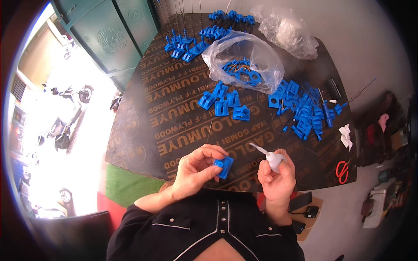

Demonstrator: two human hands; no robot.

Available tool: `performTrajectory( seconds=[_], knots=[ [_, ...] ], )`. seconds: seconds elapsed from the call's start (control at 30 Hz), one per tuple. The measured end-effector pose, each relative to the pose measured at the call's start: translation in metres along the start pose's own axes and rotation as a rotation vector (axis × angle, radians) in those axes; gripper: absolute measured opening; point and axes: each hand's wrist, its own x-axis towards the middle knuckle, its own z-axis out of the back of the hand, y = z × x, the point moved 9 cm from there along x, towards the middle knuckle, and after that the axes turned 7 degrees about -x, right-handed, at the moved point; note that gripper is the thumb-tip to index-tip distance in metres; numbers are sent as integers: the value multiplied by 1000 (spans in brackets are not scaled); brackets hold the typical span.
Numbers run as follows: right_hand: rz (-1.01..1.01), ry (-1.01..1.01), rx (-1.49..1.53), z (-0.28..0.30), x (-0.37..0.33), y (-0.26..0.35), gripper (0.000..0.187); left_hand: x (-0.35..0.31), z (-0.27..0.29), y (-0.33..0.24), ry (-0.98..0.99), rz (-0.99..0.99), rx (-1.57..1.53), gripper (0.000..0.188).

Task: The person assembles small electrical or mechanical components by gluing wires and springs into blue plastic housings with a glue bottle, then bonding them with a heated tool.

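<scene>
Near the front edge of the dark table, my left hand [198, 170] pinches a small blue plastic part [224, 167] between thumb and fingers. To its right, my right hand [279, 176] is wrapped round a white squeeze bottle [274, 161]. The bottle's long thin nozzle points up and to the left, apart from the blue part. Beyond my hands lies a small group of blue plastic parts [221, 108]. A bigger heap of blue parts [305, 114] is to the right, with a blue-handled screwdriver [327, 115] among them.
An open clear plastic bag [271, 65] holds blue parts and screws. Blue parts with upright springy wires [180, 45] stand at the far left; a crumpled bag [289, 35] lies far right. White tissue [346, 137] and red-handled scissors [342, 172] lie near the right edge.
</scene>
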Motion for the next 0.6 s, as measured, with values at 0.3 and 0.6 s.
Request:
performTrajectory(
  seconds=[0.3, 0.6],
  knots=[
    [-49, 7, 192, 1, 2, -5, 26, -1, -1, 1, 15, 33, 34, 19],
    [-52, 29, 191, -1, 4, -7, 28, 0, 1, -1, -50, -6, 31, 23]
  ],
)
